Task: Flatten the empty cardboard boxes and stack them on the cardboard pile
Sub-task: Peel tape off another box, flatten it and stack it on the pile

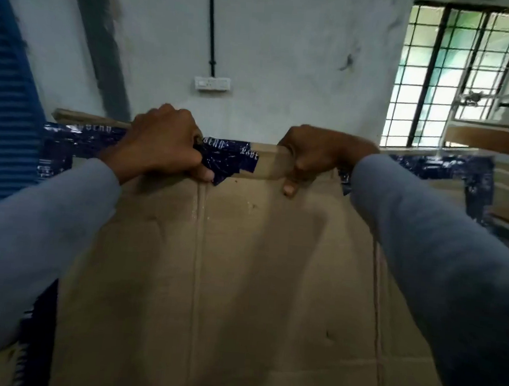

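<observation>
Cardboard box: large brown corrugated cardboard box [240, 283], seen as a broad panel filling the lower middle of the view, with a vertical crease left of centre and dark blue printed tape [228, 157] along its far edge and down both sides
Left hand: left hand [162, 143] closed in a fist over the far edge, fingers wrapped over the top and thumb [206, 173] pressed on the near face, right on the crumpled blue tape
Right hand: right hand [314, 155] likewise closed on the same edge, thumb tip [290, 189] on the near face, just beside a bare brown strip where no blue tape shows
Sleeves: both arms in light grey-blue long sleeves [426, 237], reaching forward over the panel
Why held so: with both fists side by side on the taped edge, near each other, the grip looks suited to pulling the flaps apart or pressing the panel down; which of the two cannot be told
Where the box lies: directly in front of and below the person, its far edge between the hands and the white wall [273, 57]
Step in hand: probably opening the taped seam so the box can collapse flat
Pile: no cardboard pile can be made out with certainty
Surroundings: white switch plate [212, 83] on the wall, barred window [451, 77] at upper right, blue slatted shutter [0, 112] at left
</observation>
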`<action>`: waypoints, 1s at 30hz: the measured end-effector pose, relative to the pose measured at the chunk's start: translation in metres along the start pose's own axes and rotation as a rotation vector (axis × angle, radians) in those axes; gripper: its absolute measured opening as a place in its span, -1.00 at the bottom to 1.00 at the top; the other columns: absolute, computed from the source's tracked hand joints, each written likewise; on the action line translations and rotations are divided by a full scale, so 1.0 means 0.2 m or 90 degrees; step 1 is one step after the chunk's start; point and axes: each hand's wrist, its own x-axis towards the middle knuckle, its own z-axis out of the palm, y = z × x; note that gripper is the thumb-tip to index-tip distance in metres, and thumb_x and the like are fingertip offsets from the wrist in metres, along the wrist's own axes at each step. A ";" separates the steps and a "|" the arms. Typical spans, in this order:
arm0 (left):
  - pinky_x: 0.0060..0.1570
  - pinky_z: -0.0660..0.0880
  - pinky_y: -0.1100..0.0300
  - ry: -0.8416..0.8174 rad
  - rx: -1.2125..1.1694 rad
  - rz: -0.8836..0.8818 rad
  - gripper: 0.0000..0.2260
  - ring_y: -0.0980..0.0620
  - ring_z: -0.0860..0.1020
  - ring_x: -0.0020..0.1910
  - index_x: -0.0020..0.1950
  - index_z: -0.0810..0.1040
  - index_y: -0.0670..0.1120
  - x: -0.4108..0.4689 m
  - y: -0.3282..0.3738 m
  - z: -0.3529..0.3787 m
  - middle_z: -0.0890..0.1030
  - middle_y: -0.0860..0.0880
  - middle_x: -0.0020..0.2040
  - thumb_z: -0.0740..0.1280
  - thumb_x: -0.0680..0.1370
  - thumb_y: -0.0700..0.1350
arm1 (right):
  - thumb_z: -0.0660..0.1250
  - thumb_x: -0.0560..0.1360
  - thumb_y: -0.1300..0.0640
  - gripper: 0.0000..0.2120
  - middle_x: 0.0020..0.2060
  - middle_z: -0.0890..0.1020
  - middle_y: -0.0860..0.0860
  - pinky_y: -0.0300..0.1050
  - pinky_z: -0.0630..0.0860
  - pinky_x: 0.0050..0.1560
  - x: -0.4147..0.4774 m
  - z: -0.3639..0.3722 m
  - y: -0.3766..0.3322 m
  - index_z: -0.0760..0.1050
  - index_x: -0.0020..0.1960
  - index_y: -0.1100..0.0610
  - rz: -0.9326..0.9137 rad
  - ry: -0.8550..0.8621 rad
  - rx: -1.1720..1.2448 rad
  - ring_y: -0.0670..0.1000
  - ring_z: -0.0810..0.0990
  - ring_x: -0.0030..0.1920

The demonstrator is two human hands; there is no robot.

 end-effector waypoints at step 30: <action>0.16 0.48 -0.04 -0.337 0.166 -0.186 -0.57 -0.14 0.54 0.12 0.23 0.50 -0.18 2.15 -2.21 1.91 0.55 -0.17 0.21 0.39 0.52 0.10 | -0.18 0.50 -0.47 -0.28 0.56 0.14 0.04 0.41 0.00 0.40 2.72 1.19 -0.08 0.06 0.55 -0.14 0.032 -0.125 -0.024 0.23 0.13 0.52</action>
